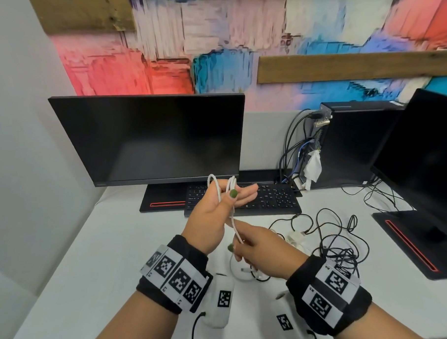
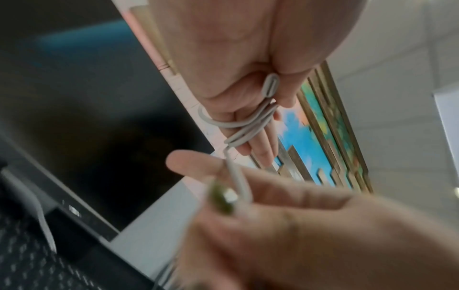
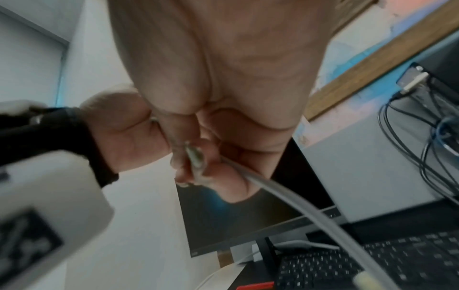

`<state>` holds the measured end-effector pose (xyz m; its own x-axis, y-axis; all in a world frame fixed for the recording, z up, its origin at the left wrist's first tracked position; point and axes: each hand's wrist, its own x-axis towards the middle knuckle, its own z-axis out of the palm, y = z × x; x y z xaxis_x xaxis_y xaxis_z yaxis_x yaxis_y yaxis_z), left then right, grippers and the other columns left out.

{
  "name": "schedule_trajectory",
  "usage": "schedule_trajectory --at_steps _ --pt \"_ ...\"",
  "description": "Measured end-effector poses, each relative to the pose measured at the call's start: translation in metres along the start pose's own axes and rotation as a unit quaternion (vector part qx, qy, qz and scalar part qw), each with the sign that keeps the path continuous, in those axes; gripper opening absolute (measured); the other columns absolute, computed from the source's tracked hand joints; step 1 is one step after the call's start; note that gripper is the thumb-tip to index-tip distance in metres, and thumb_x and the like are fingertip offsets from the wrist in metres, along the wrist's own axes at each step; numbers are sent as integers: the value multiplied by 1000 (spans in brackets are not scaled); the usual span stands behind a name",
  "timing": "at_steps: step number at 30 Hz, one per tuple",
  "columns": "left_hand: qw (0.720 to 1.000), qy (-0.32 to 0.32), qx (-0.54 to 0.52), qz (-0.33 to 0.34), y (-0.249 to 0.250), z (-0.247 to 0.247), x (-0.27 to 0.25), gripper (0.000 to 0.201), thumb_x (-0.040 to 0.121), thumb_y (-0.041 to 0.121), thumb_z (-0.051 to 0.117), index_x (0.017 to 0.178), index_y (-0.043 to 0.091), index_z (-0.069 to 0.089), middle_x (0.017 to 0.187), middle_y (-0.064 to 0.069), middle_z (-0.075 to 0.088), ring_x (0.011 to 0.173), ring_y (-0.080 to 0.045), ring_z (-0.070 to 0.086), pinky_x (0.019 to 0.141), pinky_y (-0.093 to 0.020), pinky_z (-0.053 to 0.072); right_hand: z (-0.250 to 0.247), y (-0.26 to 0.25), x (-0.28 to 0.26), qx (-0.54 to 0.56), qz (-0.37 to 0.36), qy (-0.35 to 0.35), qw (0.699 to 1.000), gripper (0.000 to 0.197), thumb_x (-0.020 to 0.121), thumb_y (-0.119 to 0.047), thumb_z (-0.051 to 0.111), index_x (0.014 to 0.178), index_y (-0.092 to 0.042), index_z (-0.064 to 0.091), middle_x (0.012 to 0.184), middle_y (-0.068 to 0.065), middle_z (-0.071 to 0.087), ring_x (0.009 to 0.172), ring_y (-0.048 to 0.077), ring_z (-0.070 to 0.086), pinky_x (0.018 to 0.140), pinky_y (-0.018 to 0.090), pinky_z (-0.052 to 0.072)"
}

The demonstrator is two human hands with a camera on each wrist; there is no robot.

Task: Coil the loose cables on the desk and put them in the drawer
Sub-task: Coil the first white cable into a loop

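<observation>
A white cable (image 1: 232, 218) runs between my two hands above the desk (image 1: 111, 241). My left hand (image 1: 226, 197) is raised in front of the keyboard, fingers straight, with its thumb pinning a few loops of the cable (image 2: 248, 125) across the palm. Just below it, my right hand (image 1: 242, 244) pinches the cable's free length (image 3: 285, 198) between thumb and fingertips. The rest of the white cable (image 1: 241, 271) lies on the desk under my right hand. A tangle of thin black cables (image 1: 342, 241) lies on the desk to the right. No drawer is in view.
A dark monitor (image 1: 152, 138) and black keyboard (image 1: 267, 199) stand behind my hands. A black PC tower (image 1: 351, 144) with plugged-in cables is at the back right, a second monitor (image 1: 428, 157) at the far right. A small white adapter (image 1: 295, 237) lies among the cables.
</observation>
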<state>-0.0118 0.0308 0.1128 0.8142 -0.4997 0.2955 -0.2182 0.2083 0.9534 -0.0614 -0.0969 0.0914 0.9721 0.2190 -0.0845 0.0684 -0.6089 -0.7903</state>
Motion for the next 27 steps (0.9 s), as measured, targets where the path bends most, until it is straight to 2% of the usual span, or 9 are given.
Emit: schedule_trajectory --at_steps 4,6,8,10,12,15,17,20,27 --pt "991 -13 132 -2 -4 -3 -3 13 101 20 33 102 12 43 109 1 70 100 -3 66 78 -10 48 -13 -7 -2 -78 -18 4 997 31 92 -25 58 74 -49 50 68 -21 53 60 -15 50 59 9 35" --pt "985 -13 172 -9 -4 -4 -4 13 100 20 35 104 11 44 97 8 70 90 5 64 70 -7 47 -20 -11 -3 -94 -35 22 995 16 91 -22 60 91 -36 68 88 -25 59 78 -20 52 67 3 38" --pt "975 2 224 -1 -4 -6 -3 17 99 23 37 106 11 46 85 15 66 81 8 62 71 -10 46 -26 -12 -2 -92 -60 68 992 17 89 -21 63 103 -24 73 109 -21 63 99 -11 55 82 9 43" --pt "962 12 272 1 -6 -8 -1 17 99 27 37 104 16 48 80 11 62 75 3 59 76 -23 48 -30 -15 -3 -89 -77 117 986 11 85 -25 68 93 -24 75 90 -14 66 84 -2 57 76 19 44" --pt "957 10 290 -3 -7 -8 -1 16 100 27 37 101 18 50 77 3 61 70 -4 57 73 -29 48 -36 -20 -5 -82 -87 149 982 6 80 -29 73 79 -24 75 75 -7 64 73 4 55 65 17 40" --pt "963 1 271 -8 -9 -7 -2 20 101 27 35 97 14 50 67 -9 58 65 -15 54 71 -31 46 -47 -20 -6 -85 -84 155 981 5 82 -29 70 80 -30 75 74 -17 62 75 -2 55 66 10 40" --pt "973 -1 231 -19 -12 -10 -4 21 102 24 34 95 10 49 57 -2 48 57 -16 48 67 -28 45 -54 -15 -6 -103 -78 164 978 14 88 -24 62 90 -35 71 81 -21 63 82 -6 56 71 7 38" --pt "983 -8 177 -44 -14 -14 -4 21 102 21 34 94 7 47 55 2 43 54 -17 44 65 -25 43 -64 -9 -6 -69 -68 215 972 22 91 -16 58 91 -37 63 84 -13 67 83 -2 59 70 5 40" --pt "992 -89 67 -59 -11 -2 -5 25 94 32 38 96 13 53 57 4 44 55 -17 46 67 -28 42 -60 -6 4 -1 -93 317 944 20 90 -16 61 98 -31 72 94 -16 68 89 -4 59 75 4 40"
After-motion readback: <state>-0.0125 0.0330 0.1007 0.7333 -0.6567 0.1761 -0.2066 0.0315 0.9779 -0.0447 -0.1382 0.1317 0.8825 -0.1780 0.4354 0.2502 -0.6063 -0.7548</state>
